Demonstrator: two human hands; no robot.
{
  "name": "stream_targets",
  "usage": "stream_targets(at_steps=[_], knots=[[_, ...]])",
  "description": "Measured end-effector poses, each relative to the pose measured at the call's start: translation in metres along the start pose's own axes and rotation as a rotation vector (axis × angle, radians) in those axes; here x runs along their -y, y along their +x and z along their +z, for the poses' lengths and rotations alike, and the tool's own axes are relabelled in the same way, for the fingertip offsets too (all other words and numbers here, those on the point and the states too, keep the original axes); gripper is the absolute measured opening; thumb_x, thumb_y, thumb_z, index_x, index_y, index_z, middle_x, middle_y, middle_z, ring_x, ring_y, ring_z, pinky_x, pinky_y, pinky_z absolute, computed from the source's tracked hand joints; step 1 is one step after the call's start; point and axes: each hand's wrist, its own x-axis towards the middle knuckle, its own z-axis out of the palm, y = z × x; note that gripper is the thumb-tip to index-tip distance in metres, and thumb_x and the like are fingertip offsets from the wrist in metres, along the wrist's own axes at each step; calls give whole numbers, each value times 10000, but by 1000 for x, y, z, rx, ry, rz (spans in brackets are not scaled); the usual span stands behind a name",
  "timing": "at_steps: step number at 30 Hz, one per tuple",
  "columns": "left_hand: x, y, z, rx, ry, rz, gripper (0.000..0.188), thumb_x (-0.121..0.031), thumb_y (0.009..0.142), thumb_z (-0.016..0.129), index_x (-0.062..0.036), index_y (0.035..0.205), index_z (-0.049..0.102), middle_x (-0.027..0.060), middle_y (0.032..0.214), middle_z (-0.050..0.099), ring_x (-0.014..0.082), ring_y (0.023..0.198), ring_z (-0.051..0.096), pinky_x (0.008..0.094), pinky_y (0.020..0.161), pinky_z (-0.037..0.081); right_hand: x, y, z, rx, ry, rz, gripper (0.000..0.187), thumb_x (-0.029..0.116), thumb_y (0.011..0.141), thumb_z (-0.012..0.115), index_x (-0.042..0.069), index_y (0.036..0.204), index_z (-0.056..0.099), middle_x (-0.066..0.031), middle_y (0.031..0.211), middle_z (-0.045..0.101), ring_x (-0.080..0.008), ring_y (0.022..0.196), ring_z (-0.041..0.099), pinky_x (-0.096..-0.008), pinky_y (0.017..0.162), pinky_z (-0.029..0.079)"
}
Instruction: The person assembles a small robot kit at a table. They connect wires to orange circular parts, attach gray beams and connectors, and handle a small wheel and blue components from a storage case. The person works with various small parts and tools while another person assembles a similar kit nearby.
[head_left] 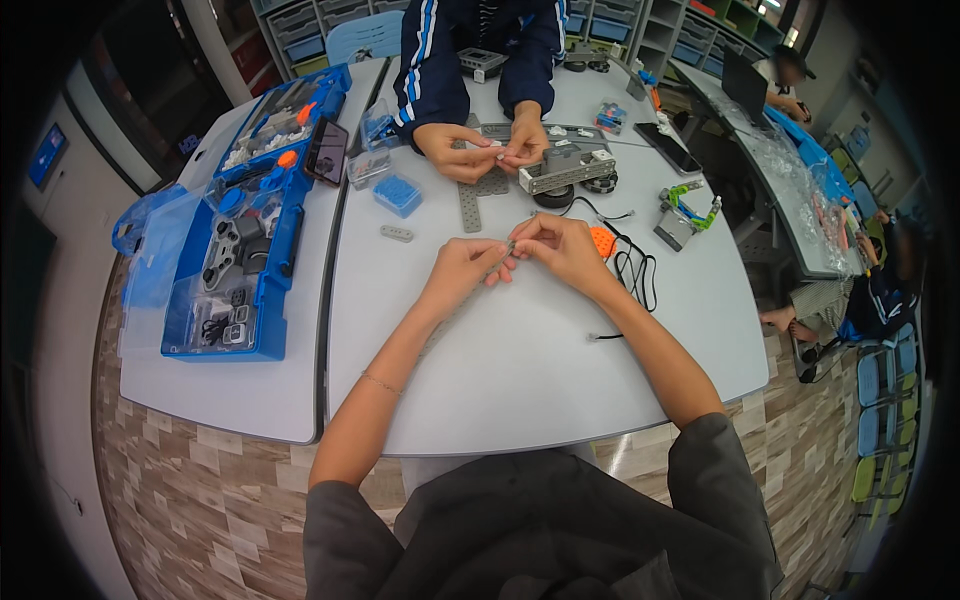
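Over the middle of the white table [520,390], my left hand [467,268] and my right hand [560,252] meet at the fingertips. Both are closed on a thin grey building beam [458,308], whose far end sits between the fingers while the rest slants back beside my left forearm. Any small part at that end is too hidden to make out. Just beyond my right hand lie an orange perforated piece [602,241] and a black cable [640,285]. A short grey beam [396,233] rests left of my left hand.
Across the table a person's hands [480,148] hold a small white part near a grey wheeled model [567,172]. A blue parts case [270,300] stands open at left. Also about are a clear box of blue pieces [398,194], a green-and-grey assembly [684,215] and a phone [668,148].
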Motion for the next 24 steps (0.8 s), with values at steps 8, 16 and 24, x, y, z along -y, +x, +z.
stream_targets(at_steps=[8,16,24], knots=[[0,-2,2,-12,38,15,331,-240,1032,593,46,965,746,54,736,679,73,636,510,224,607,422,1,-3,1,-10,-72,-18,120,43,892,754,-55,914,688,-127,1015,749,-171,888,745,-292,814,604],[1,2,-4,43,-141,-64,309,-210,1040,581,59,1006,730,66,821,689,79,671,510,214,649,431,1,-3,6,-69,3,-27,100,39,902,733,-51,927,696,-106,1009,759,-146,848,739,-272,782,606],[3,4,-4,28,-214,-60,295,-184,1030,572,62,975,726,77,804,696,70,654,507,218,641,441,0,-2,8,-73,-37,-69,81,14,904,717,-53,945,700,-102,978,761,-124,799,722,-251,751,591]])
